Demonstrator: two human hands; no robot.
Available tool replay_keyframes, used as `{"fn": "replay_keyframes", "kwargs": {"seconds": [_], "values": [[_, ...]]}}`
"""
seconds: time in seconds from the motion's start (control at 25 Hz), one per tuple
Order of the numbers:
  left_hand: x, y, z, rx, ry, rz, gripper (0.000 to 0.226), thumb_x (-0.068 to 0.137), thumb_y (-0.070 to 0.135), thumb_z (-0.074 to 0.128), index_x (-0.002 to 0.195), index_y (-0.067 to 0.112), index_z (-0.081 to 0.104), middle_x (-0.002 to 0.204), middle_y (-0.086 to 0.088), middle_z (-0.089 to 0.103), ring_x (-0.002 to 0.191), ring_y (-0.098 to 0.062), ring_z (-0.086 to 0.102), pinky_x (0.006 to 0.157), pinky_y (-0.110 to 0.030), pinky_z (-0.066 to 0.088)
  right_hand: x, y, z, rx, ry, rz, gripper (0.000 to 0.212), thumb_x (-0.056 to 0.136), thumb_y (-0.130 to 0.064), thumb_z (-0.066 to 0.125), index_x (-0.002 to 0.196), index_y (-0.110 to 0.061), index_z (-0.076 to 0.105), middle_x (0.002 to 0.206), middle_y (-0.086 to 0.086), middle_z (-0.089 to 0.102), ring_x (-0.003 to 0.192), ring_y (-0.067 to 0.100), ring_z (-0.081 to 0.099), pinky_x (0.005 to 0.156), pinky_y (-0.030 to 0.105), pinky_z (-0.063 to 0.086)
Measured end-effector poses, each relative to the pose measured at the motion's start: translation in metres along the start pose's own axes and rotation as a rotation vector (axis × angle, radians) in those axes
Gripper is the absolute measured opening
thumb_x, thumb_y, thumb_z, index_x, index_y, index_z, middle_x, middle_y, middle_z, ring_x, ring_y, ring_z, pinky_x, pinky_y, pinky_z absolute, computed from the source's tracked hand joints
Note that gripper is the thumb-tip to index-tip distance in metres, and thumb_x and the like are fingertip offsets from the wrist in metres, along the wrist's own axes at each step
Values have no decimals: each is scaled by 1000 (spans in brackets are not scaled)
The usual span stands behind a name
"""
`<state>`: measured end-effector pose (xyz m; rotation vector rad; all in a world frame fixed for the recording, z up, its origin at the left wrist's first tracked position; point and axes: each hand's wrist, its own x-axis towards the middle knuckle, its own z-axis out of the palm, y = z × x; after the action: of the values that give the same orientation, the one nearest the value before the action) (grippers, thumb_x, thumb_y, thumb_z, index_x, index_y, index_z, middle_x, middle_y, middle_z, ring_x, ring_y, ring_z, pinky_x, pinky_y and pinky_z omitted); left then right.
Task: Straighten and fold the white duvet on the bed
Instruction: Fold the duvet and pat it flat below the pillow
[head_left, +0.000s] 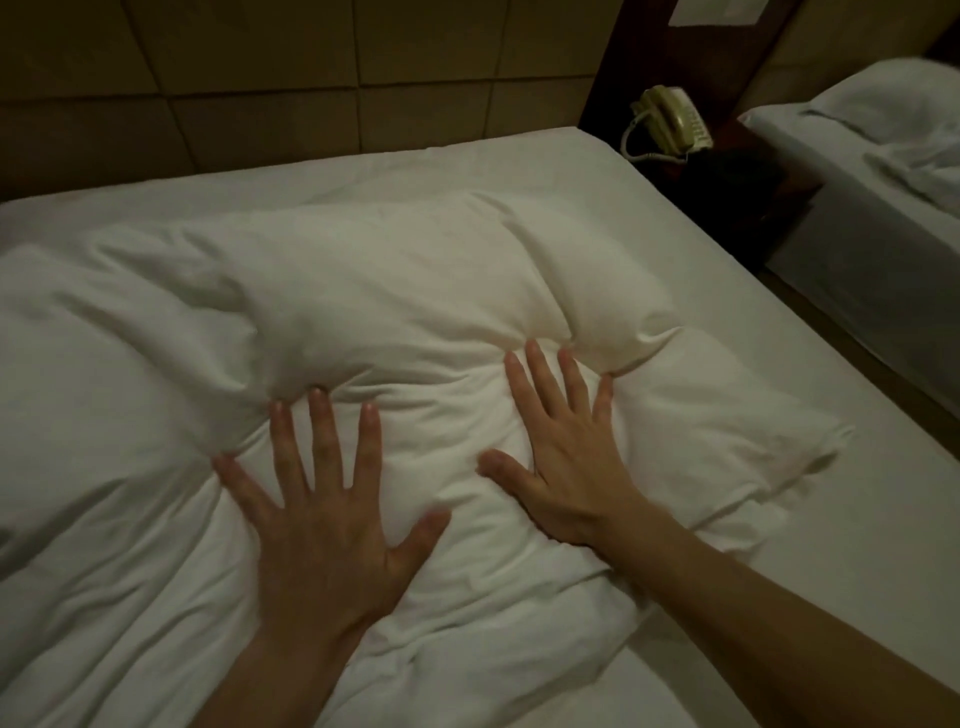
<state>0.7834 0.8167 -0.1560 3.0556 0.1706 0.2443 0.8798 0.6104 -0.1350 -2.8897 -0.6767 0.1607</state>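
The left hand (322, 525) is laid flat at the lower centre of the frame, fingers straight and spread wide, nothing gripped; its palm is pressed into the white duvet (405, 291). The right hand (566, 447), just right of centre, is spread in the same way and pressed down beside it, with nothing held. Puckers in the cloth are drawn toward the fingertips of both hands, and a soft mound is raised between them.

The duvet is spread across the middle and left of the frame, on top of the bed (701, 249). It is seen bunched into a thick, puffy heap with deep creases, one rounded corner reaching toward the right of the frame. Flattening appears to be under way, but little is judged done: the folds are irregular, no clean edge is lined up, and the straightening and folding are largely left.

The cover looks like smooth matte cotton over a lofty, yielding filling. The fitted sheet beneath is taut and flat. At the upper right, a pale corded telephone (670, 122) is set on a dark bedside table (748, 197), with a second bed (883, 208) beyond.
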Motion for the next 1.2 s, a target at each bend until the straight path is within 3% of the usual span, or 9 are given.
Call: {"fn": "replay_keyframes", "kwargs": {"seconds": [0.2,0.52,0.76,0.96,1.12,1.2], "values": [[0,-1,8,28,-6,-11,96,88,79,16,153,10,32,160,-26,17,147,-49,12,106,-79,2,6,3,12,42,-16,15,105,75,-93,-4,160,-31,-10,167,-7,-19,153,21,-21,119,65,-5],[-92,9,-22,-55,-11,19,89,92,75,15,155,13,26,162,-20,18,149,-42,14,111,-72,12,-85,-44,8,105,7,-5,103,77,-92,-4,158,-30,-19,166,-4,-23,151,18,-26,121,58,-13],[-106,-3,1,-3,-24,90,87,93,72,22,154,12,28,162,-18,15,150,-39,11,115,-68,9,-101,-33,51,-11,47,24,101,86,-87,-1,160,-19,-12,168,3,-18,154,23,-19,120,63,1],[-177,16,-19,-187,79,139,83,95,69,21,154,12,29,161,-20,20,149,-37,17,114,-68,12,-149,-86,45,281,229,-6,97,88,-84,5,162,-21,0,169,3,-10,155,23,-10,122,60,-1],[-185,9,6,-206,216,229,79,93,63,41,151,11,31,157,-20,29,147,-35,25,116,-65,12,-167,-111,61,271,297,-6,95,92,-79,10,161,-13,10,169,8,-1,156,28,-5,120,66,3],[-168,-8,22,-194,271,265,75,95,60,40,150,9,31,156,-20,31,146,-35,29,119,-59,7,-159,-109,66,245,311,-7,95,93,-78,12,161,-11,9,169,11,1,156,29,-4,119,67,3]]}}
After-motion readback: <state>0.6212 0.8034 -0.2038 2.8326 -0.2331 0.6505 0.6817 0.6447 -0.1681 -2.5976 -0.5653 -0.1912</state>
